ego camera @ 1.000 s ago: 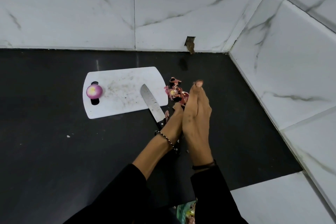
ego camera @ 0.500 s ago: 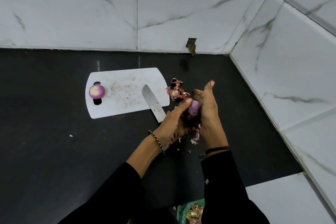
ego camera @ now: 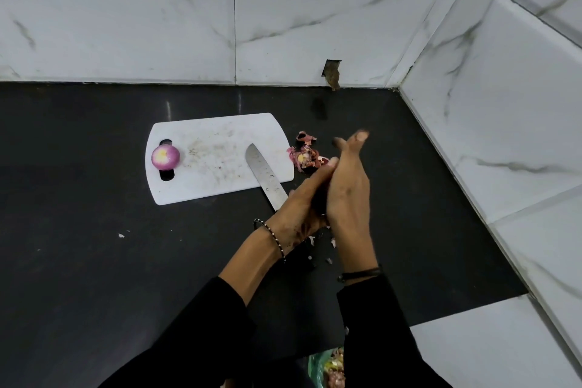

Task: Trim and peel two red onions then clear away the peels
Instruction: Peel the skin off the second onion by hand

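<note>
While right hand [ego camera: 346,195], fingers [ego camera: 359,138] straight, presses left hand [ego camera: 300,213] centre-right, left's grip untellable: second-onion peeling, likely; next, gathering onion peels [ego camera: 304,158]

Two hands meet palm to palm above a black countertop [ego camera: 94,246]: the left hand [ego camera: 302,205] presses against the right hand [ego camera: 348,195], whose fingers point up; anything between them is hidden. A peeled red onion [ego camera: 165,157] sits over the handle slot of a white cutting board [ego camera: 217,135]. A knife [ego camera: 266,178] lies across the board's near right edge, its handle hidden under the hands. Red onion peels [ego camera: 304,157] are heaped just beside the board, with small scraps [ego camera: 332,242] under the wrists.
</note>
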